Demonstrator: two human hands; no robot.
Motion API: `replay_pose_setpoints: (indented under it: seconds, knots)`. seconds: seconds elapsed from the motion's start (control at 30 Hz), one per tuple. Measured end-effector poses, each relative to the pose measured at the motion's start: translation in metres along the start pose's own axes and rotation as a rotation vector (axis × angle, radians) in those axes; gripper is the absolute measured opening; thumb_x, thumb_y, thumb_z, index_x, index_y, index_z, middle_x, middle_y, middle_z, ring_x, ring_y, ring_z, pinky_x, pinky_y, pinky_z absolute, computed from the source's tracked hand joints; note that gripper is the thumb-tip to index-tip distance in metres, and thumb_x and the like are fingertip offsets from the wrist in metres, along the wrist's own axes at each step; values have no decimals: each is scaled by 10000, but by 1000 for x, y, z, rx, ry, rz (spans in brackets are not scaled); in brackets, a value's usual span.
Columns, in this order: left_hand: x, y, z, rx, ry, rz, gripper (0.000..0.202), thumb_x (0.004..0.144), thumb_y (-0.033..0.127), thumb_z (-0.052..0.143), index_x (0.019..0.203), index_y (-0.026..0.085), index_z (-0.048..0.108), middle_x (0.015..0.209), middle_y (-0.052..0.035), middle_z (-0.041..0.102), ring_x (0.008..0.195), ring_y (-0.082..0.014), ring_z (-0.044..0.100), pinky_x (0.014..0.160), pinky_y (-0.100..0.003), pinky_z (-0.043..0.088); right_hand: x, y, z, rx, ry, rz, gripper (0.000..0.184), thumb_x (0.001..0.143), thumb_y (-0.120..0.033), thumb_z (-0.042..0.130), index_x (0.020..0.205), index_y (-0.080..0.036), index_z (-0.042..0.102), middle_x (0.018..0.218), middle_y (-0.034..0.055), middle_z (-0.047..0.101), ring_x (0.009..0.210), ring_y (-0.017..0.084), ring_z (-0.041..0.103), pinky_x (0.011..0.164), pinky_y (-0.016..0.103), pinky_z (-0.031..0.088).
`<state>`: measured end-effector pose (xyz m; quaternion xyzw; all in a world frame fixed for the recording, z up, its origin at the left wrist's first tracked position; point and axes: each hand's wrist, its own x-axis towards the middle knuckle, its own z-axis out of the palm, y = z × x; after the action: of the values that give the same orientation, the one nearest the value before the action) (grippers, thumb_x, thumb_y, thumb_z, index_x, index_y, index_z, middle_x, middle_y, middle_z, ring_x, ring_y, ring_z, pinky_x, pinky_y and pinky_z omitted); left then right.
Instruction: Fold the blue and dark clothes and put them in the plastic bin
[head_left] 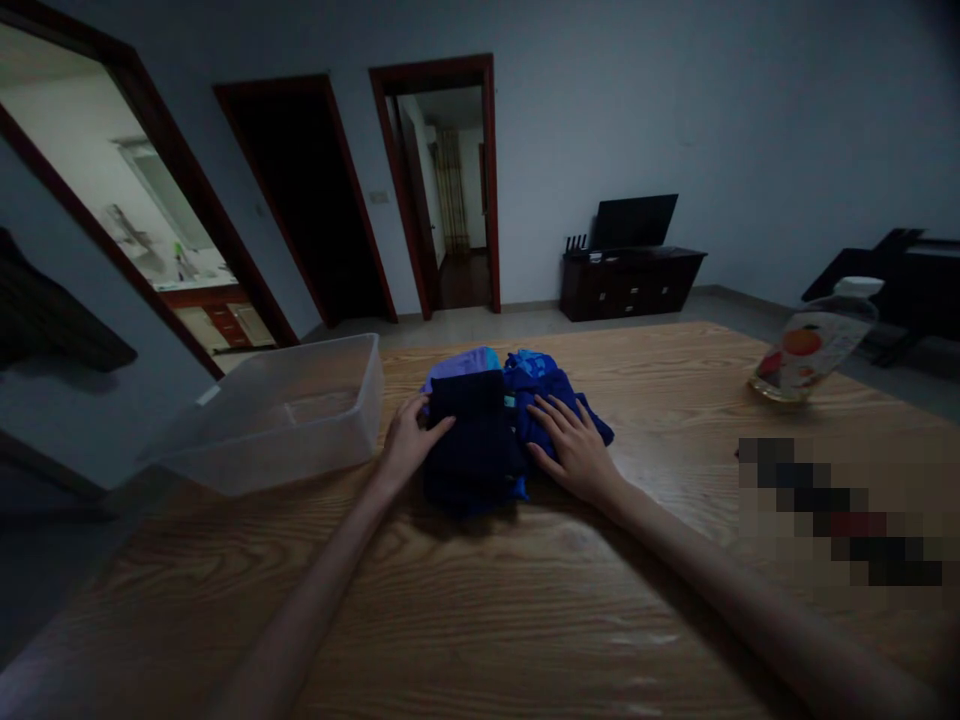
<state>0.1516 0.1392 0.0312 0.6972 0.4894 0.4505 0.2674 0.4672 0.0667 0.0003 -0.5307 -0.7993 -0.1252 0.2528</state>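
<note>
Fabric (469,445), dark and folded, sits beside blue cloth (546,380) near the tabletop's (450,630) far edge. My left grip (407,432) rests at its side, thumb apart; my right grip (574,445) lies spread on the blue cloth. Uneven pressing could skew the folds.

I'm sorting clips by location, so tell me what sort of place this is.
Likely a home's living room: a flat screen on a low cabinet, and a curtain through the open doorway.
</note>
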Motion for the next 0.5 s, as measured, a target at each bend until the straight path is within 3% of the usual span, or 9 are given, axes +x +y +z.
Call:
replay_pose_setpoints:
  seconds: [0.13,0.23,0.33,0.4,0.5]
  knots:
    - [-4,32,-6,-164,-35,14,475,880,488,800,1218,175,685,1267,-142,758,1178,-313,725,1057,-453,547,0,1,-1,39,-40,15,613,1113,-535,438,1638,-220,469,1717,122,461,1610,353,378,1329,701,161]
    - [-12,57,-9,-477,-89,-102,568,857,470,841,1317,193,658,1352,-130,743,1243,-325,709,1087,-457,548,7,0,-15,123,-34,75,551,1143,-509,337,1610,-266,500,1744,92,421,1663,356,260,1313,755,91]
    - [-21,73,-8,-768,-156,-249,597,838,458,852,1352,216,669,1375,-102,749,1277,-345,702,1101,-457,560,16,-10,-43,299,49,57,543,1157,-480,249,1583,-280,520,1747,72,422,1676,312,232,1348,686,61]
    - [-26,76,-4,-892,-202,-358,522,828,456,833,1270,201,722,1268,-97,795,1236,-366,725,1068,-465,583,21,-23,-65,475,48,69,549,1148,-525,300,1588,-266,500,1703,95,483,1641,309,328,1361,633,139]
    - [-35,71,8,-973,-240,-467,390,839,487,779,1077,178,778,1056,-93,833,1108,-373,769,993,-474,616,22,-46,-88,778,-77,240,716,1066,-629,528,1659,-261,365,1625,145,550,1527,363,499,1268,626,385]
